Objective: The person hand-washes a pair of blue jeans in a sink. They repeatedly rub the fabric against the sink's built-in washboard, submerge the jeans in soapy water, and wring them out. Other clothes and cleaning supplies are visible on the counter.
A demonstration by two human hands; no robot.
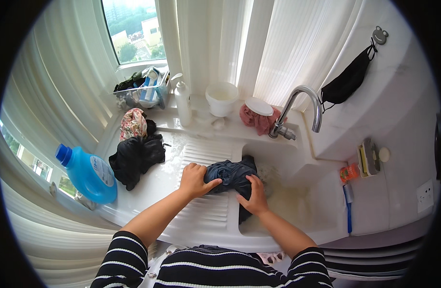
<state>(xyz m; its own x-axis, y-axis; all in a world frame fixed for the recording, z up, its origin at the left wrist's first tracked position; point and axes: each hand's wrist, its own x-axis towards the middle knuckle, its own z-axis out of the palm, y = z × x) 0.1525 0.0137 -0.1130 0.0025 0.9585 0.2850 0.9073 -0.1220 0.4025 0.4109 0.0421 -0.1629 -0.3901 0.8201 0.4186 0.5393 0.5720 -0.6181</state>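
Crumpled dark-blue fabric garment (pixel 230 174) straddles the edge between the white ribbed washboard (pixel 206 209) and the white sink (pixel 273 156) with murky water (pixel 290 206), probably so it drains back in. Left grip (pixel 195 181) is clamped on its 9 o'clock end, right grip (pixel 255 197) on its 4 o'clock side, I'd guess to stop it slipping. Blue plastic jug (pixel 88 175)'s parked at 9 o'clock, likely for easy reach.
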